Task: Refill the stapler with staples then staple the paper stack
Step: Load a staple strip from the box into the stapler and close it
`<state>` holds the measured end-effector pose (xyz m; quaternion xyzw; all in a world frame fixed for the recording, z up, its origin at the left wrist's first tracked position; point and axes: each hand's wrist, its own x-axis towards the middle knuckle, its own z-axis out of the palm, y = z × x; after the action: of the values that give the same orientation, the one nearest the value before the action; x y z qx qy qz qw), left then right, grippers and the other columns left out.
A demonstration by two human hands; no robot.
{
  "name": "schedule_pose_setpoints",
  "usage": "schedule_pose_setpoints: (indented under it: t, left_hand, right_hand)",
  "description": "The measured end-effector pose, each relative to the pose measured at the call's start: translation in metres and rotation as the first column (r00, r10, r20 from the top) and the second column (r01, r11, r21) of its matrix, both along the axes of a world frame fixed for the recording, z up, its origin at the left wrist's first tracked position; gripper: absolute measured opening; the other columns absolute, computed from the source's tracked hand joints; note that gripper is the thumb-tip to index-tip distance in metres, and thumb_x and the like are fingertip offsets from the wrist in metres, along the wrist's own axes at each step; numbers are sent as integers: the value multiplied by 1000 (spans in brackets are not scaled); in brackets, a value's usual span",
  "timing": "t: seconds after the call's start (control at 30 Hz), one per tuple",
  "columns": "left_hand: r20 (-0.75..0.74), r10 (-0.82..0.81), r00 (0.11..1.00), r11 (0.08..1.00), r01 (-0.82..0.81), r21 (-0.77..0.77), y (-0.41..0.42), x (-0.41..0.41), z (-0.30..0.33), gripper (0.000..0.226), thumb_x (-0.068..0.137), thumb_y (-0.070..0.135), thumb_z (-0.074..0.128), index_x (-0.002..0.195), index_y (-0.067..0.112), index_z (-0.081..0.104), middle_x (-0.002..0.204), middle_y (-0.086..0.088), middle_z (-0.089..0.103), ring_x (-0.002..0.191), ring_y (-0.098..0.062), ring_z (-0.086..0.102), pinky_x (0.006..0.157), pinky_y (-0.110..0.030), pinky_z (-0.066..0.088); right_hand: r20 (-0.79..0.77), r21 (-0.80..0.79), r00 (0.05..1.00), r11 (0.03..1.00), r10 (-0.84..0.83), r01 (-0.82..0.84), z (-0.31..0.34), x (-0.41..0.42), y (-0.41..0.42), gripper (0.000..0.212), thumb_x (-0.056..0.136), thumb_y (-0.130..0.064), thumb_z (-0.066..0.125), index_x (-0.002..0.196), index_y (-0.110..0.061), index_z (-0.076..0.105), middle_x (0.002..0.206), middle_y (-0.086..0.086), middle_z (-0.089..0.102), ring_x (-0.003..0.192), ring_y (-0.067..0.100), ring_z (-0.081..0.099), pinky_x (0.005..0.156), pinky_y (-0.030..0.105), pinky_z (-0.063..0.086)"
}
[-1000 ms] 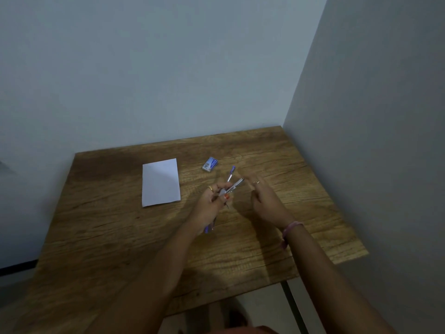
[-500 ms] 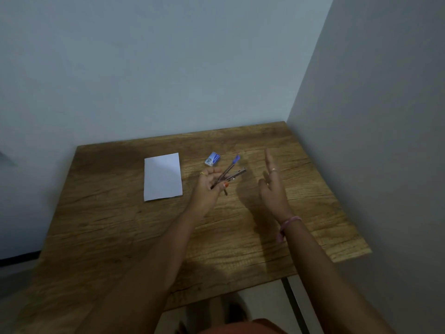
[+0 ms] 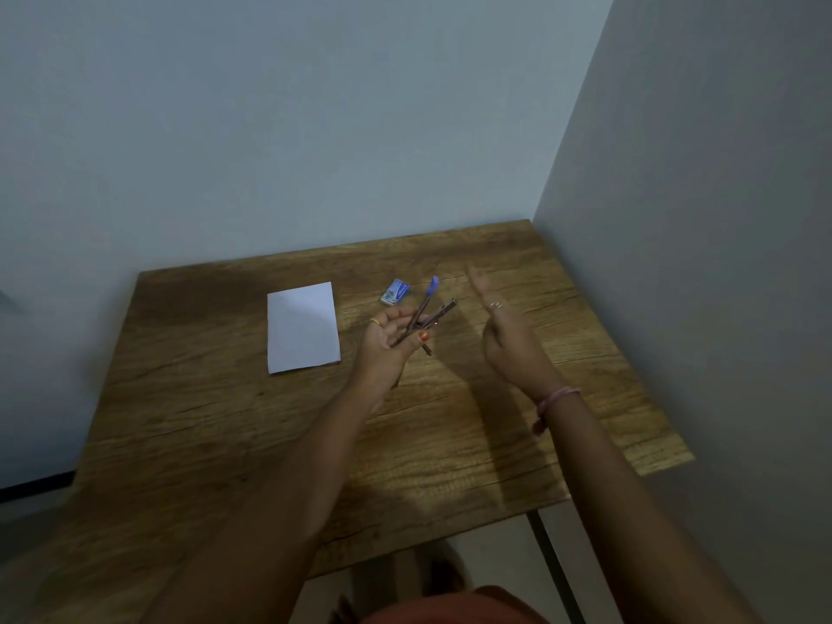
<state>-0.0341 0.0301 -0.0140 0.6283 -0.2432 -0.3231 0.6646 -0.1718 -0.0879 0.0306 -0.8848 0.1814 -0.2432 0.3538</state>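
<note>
My left hand (image 3: pixel 387 342) holds a slim metal stapler (image 3: pixel 427 315) with a blue tip, swung open so its two arms spread in a V above the wooden table (image 3: pixel 225 421). My right hand (image 3: pixel 504 335) hovers to the right of the stapler, fingers apart and raised, holding nothing that I can see. A small blue box of staples (image 3: pixel 396 291) lies on the table just behind the stapler. The white paper stack (image 3: pixel 302 326) lies flat to the left of my left hand.
Walls close the table in at the back and on the right (image 3: pixel 675 263). The table's front edge runs near my body, with a dark metal leg (image 3: pixel 547 547) below it at the right.
My right hand has drawn away from the stapler to the right and opened. My left hand lifted the open stapler slightly toward the staple box.
</note>
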Motion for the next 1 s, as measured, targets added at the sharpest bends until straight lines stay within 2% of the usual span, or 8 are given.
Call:
schedule_pose_setpoints:
  t: [0.1, 0.27, 0.43, 0.57, 0.73, 0.8, 0.87, 1.0]
  left_hand:
    - [-18, 15, 1000, 1000, -15, -20, 0, -1, 3, 38, 84, -2, 67, 116, 13, 54, 105, 10, 69, 99, -1, 65, 79, -16, 52]
    - [-30, 9, 1000, 998, -11, -65, -1, -5, 7, 36, 84, -3, 67, 105, 24, 57, 100, 13, 71, 94, 2, 67, 76, -15, 53]
    - [-14, 28, 999, 996, -29, -80, 1, -4, 8, 37, 83, -5, 66, 104, 24, 57, 91, 17, 73, 92, 3, 67, 74, -14, 53]
    - [9, 23, 1000, 997, -22, -75, 0, -4, 10, 36, 83, -5, 67, 104, 23, 58, 93, 15, 73, 94, 1, 68, 74, -13, 52]
    - [19, 48, 999, 996, -47, -76, 5, 1, 9, 35, 81, -2, 69, 102, 23, 58, 101, 10, 71, 95, 0, 68, 80, -16, 53]
    - [35, 31, 999, 997, -29, -68, 4, 1, 10, 34, 82, -2, 69, 103, 23, 58, 102, 8, 70, 96, -1, 67, 80, -16, 53]
    - [59, 12, 998, 999, -9, -51, 3, 2, 10, 35, 82, -4, 68, 103, 22, 57, 103, 7, 69, 97, -3, 67, 79, -17, 53]
    - [100, 3, 995, 1000, -2, -12, 7, 3, 6, 36, 82, -3, 68, 101, 26, 58, 105, 5, 68, 103, -10, 65, 85, -22, 52]
  right_hand:
    - [246, 191, 958, 976, -147, 101, 13, 2, 2, 80, 78, 12, 31, 152, -11, 9, 158, 1, 13, 136, 15, 35, 105, 19, 37]
    - [-150, -72, 980, 987, 132, -144, 6, 1, -2, 85, 77, 21, 31, 151, -18, 11, 159, 4, 14, 147, 19, 12, 119, 36, 19]
    - [205, 213, 970, 973, -133, 88, 13, 4, 3, 84, 83, 18, 31, 151, -23, 4, 154, -13, 14, 140, 23, 26, 112, 41, 28]
    - [-187, -99, 978, 989, 90, -110, 4, 2, 2, 88, 80, 20, 34, 149, -25, 7, 158, 6, 18, 146, 18, 17, 118, 32, 19]
    - [268, 286, 944, 951, -194, 115, 11, 7, 0, 86, 78, 19, 29, 152, -14, 0, 160, 7, 12, 143, 9, 25, 114, 24, 28]
    - [114, 190, 989, 979, -97, 75, 5, 7, 3, 88, 79, 19, 33, 152, -20, 3, 160, 9, 13, 137, 20, 31, 112, 31, 32]
    - [-135, 7, 988, 997, 77, -77, -3, 5, 5, 88, 80, 17, 37, 151, -24, 8, 156, 14, 24, 133, 16, 37, 107, 13, 31]
    - [-115, 42, 991, 997, 71, -67, -2, 8, -1, 86, 77, 20, 32, 152, -18, 13, 157, 11, 22, 143, 24, 28, 114, 17, 22]
